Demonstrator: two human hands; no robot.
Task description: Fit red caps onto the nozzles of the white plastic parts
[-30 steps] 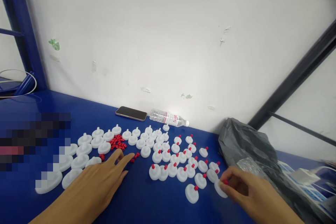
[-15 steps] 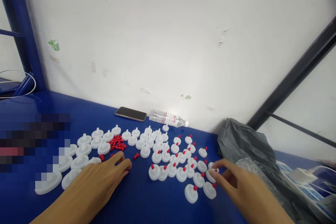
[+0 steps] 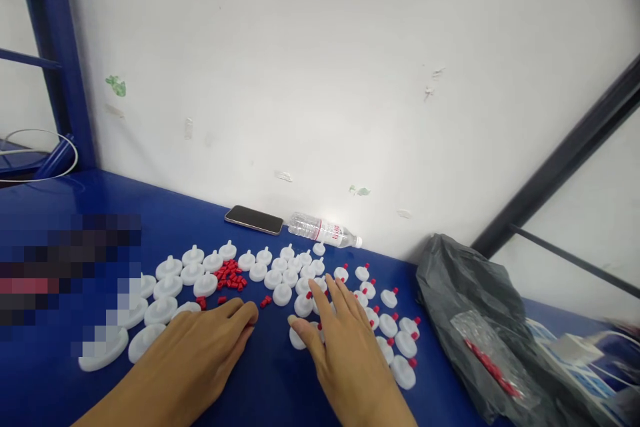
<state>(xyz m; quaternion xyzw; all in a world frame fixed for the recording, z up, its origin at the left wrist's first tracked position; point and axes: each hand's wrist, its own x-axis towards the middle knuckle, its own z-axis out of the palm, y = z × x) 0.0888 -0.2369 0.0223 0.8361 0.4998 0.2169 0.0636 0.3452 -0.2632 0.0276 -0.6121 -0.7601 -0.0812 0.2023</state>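
Wide open now with the right hand (image 3: 345,347), over red-capped white discs (image 3: 387,325) at right! Curled up with the left hand (image 3: 213,343), near left, can't tell if gripping; just beyond, loose red caps (image 3: 231,273); uncapped discs (image 3: 168,287) farther left.

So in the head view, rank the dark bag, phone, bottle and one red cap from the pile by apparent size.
1. Dark bag
2. Bottle, looking somewhat longer than the phone
3. Phone
4. Red cap, clearly smallest
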